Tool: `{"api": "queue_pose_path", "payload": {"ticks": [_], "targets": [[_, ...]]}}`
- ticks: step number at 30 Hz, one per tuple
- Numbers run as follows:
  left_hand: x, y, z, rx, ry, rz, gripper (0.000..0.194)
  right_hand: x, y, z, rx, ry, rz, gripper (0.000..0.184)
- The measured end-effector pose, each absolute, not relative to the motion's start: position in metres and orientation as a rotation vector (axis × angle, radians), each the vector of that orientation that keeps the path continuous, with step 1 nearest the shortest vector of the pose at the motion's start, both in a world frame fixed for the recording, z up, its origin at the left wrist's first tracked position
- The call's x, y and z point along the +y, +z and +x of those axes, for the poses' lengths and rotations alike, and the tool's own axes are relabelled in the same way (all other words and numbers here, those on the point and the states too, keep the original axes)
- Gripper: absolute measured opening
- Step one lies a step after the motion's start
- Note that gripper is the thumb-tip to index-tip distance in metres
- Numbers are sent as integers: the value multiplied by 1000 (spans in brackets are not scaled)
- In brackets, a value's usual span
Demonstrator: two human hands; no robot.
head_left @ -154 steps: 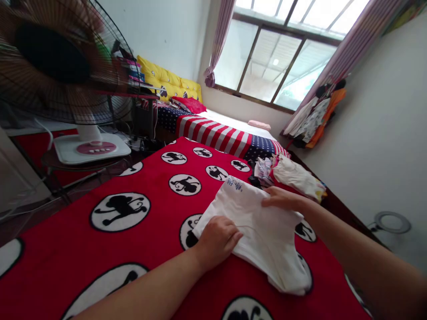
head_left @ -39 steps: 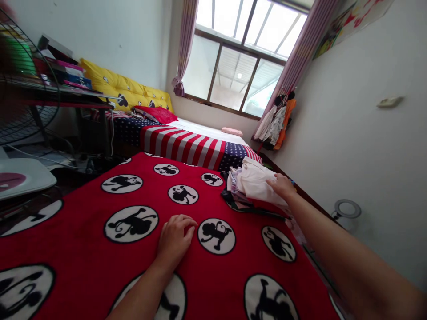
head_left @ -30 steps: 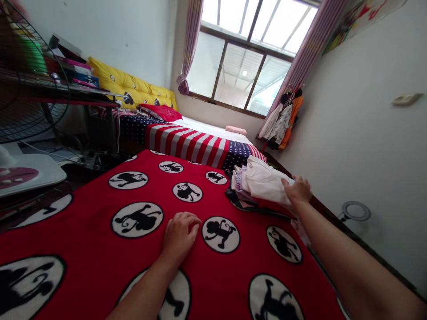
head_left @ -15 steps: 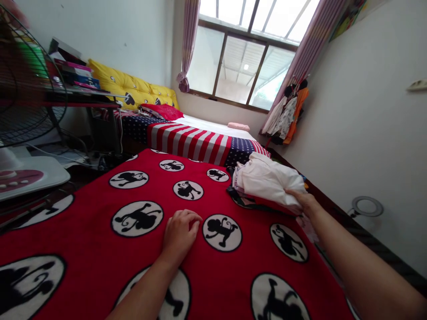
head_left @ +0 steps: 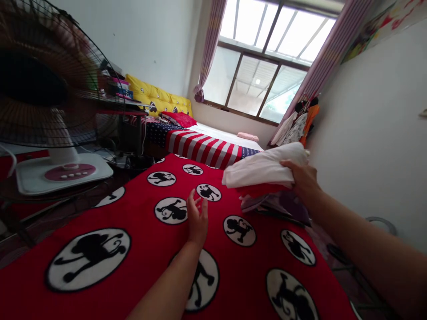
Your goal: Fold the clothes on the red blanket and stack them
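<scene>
At the far left a standing fan fills the corner: a round cage of thin dark wire, its blades blurred, on a flat white plastic base with a pink oval panel of small buttons. Behind it a dark shelf carries a few books, and a padded yellow headboard runs along the wall. A second bed lies beyond, spread with red and white stripes and a navy patch of white stars.

The near surface is a fuzzy red blanket, printed with white discs that each hold a black monkey figure.

The left hand is raised just above the blanket near its middle, palm turned on edge, fingers straight and slightly spread, gripping nothing; the forearm runs up from the bottom edge.

Further right, the right hand clamps the near end of a stack of folded clothes, thumb on top and fingers wrapped beneath. The top piece is soft off-white cloth, with a red layer just below; the stack is lifted at the bed's far right corner, over a looser heap of purple and pale fabrics. The right arm stretches in from the lower right, beside a plain white wall.
</scene>
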State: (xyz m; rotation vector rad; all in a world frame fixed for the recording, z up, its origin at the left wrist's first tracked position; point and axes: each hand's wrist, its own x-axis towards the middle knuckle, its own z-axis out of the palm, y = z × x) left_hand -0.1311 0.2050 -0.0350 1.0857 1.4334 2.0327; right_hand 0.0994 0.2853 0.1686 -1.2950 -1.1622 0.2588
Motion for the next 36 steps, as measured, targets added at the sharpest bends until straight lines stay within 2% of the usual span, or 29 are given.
{"api": "queue_pose_path", "payload": {"ticks": [6, 9, 11, 13, 16, 18, 21, 22, 25, 27, 29, 34, 36], "targets": [[182, 30, -203, 1500, 2616, 1032, 55, 272, 195, -19, -1119, 697, -869, 39], [156, 70, -230, 1665, 2815, 1121, 53, 271, 173, -64, -1126, 889, -775, 46], [146, 86, -239, 1765, 2856, 1227, 51, 269, 139, -84, -1254, 878, -877, 49], [147, 86, -239, 1938, 2740, 1373, 50, 267, 97, -92, -1532, 736, -1223, 46], [167, 57, -227, 2285, 2133, 1616, 49, 267, 43, -72, -1708, 721, -1458, 32], [183, 29, -215, 2369, 1665, 1776, 44, 273, 27, -36, -1748, 623, -1591, 36], [194, -2, -199, 2497, 1405, 1831, 46, 295, 31, 39, -1728, 333, -1786, 37], [194, -6, -195, 2542, 1394, 1829, 48, 304, 35, 65, -1709, 237, -1856, 46], [190, -6, -186, 2603, 1387, 1846, 47, 325, 38, 134, -1696, 78, -2040, 90], [188, -3, -184, 2629, 1387, 1827, 45, 333, 31, 165, -1738, 49, -2104, 102], [187, -2, -185, 2640, 1385, 1825, 44, 338, 20, 183, -1793, 26, -2120, 95], [188, -8, -187, 2616, 1389, 1843, 44, 339, 1, 194, -1774, -71, -2121, 43], [187, -9, -187, 2595, 1406, 1830, 45, 334, 0, 191, -1699, -84, -2123, 37]]}}
